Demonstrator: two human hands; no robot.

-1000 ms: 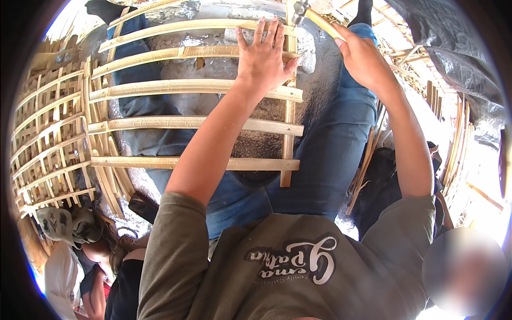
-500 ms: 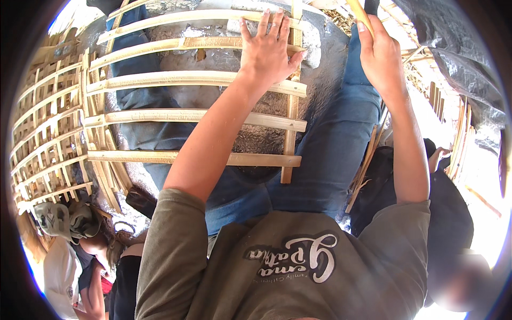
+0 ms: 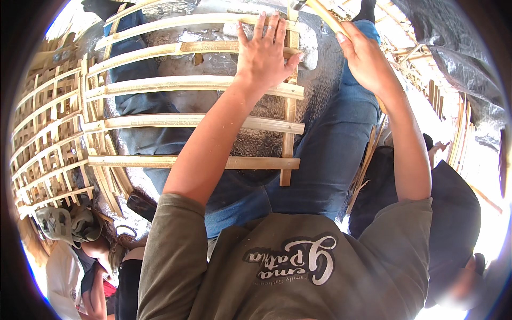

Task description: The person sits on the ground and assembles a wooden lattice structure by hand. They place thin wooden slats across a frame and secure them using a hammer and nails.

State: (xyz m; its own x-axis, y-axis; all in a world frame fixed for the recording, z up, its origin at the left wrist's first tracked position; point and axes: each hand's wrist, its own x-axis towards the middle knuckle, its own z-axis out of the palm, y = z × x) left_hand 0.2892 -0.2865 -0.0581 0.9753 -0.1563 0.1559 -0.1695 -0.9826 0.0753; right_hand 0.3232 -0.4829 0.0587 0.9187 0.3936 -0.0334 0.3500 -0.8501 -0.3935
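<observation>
Across my legs lies a bamboo frame [image 3: 176,118] of several split slats, crossed by an upright strip [image 3: 288,133] near their right ends. My left hand [image 3: 264,56] rests flat on the upper slats, fingers spread, close to that strip. A hammer is in my right hand [image 3: 367,57], which is closed around its wooden handle [image 3: 328,17]. The metal hammer head [image 3: 296,4] shows partly at the top edge, over the upper end of the strip. A pale block [image 3: 309,48] lies beneath the slat ends there.
Finished-looking woven bamboo lattice [image 3: 48,138] stands at the left. Two people sit nearby, one with a grey cap [image 3: 56,223] at lower left, one in dark clothes [image 3: 453,213] at right. Dark plastic sheeting [image 3: 464,58] hangs at upper right, beside loose bamboo strips [image 3: 462,130].
My right hand has moved left and slightly down, bringing the hammer head into view over the strip. My left hand stays nearly in place. The person at right has shifted a little.
</observation>
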